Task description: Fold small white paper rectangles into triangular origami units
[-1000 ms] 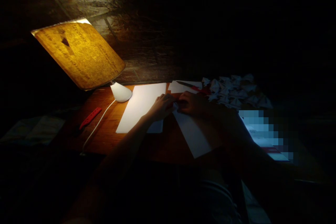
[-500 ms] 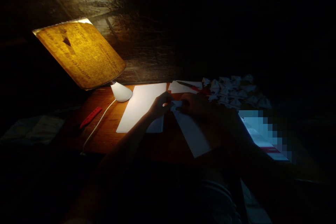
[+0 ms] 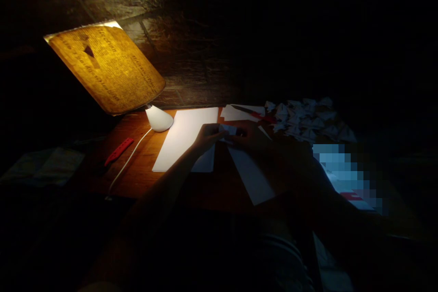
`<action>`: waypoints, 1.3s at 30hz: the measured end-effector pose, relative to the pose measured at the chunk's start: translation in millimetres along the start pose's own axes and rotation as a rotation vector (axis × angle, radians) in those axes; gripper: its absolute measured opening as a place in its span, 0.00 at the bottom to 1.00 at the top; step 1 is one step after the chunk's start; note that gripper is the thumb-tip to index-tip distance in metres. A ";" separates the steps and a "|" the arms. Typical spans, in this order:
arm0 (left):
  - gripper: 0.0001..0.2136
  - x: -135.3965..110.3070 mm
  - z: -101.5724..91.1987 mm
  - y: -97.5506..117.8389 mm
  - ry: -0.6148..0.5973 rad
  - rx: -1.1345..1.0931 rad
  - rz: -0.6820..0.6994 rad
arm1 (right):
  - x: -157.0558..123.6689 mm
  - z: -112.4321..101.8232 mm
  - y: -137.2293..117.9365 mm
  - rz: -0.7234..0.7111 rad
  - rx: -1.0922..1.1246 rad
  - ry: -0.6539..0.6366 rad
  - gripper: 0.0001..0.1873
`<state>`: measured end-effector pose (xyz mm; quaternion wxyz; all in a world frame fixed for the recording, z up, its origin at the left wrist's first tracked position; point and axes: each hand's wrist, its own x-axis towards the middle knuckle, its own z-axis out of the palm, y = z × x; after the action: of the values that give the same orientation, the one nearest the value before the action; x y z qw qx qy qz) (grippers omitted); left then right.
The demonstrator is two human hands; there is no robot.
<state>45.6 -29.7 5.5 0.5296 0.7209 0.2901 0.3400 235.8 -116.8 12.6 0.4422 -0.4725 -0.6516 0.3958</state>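
Observation:
Between my two hands is a small folded piece of white paper [image 3: 227, 130]. My left hand [image 3: 208, 135] is closed on its left side, fingers and thumb pinching it. My right hand [image 3: 251, 137] grips the other side, its fingers mostly lost in shadow. Below them a white paper strip [image 3: 251, 178] lies slanted on the wooden table [image 3: 143, 173]. A stack of white sheets [image 3: 190, 134] lies left of the strip, partly behind my left forearm.
At the left stands a lit lamp with a white base [image 3: 159, 119], a printed shade [image 3: 106, 68] and a white cord [image 3: 128, 162]. A red cutter [image 3: 118, 151] lies beside it. Dark-bladed scissors [image 3: 251, 113] rest on paper pieces. Several folded paper shapes [image 3: 308, 121] are heaped at right, near a bright screen [image 3: 342, 178].
Both hands have shifted slightly, and the piece of paper between them is turned and now sits a little higher, with more of its face showing.

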 end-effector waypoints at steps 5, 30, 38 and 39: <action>0.22 -2.1 1.7 6.2 -0.051 -0.092 -0.076 | -1.8 5.7 1.2 0.045 0.046 -0.035 0.24; 0.23 -2.5 2.6 10.2 -0.083 -0.101 -0.094 | -0.3 3.7 4.6 0.066 0.028 -0.055 0.23; 0.22 -1.8 2.0 4.3 -0.035 -0.098 -0.084 | -1.0 4.0 8.5 0.053 -0.016 -0.087 0.23; 0.22 -0.8 2.2 2.2 -0.034 -0.081 -0.066 | -0.8 4.5 8.7 0.039 -0.013 -0.063 0.24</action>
<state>47.0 -32.2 7.0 0.5742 0.6945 0.2910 0.3214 234.0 -115.9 3.1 0.4108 -0.4753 -0.6584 0.4145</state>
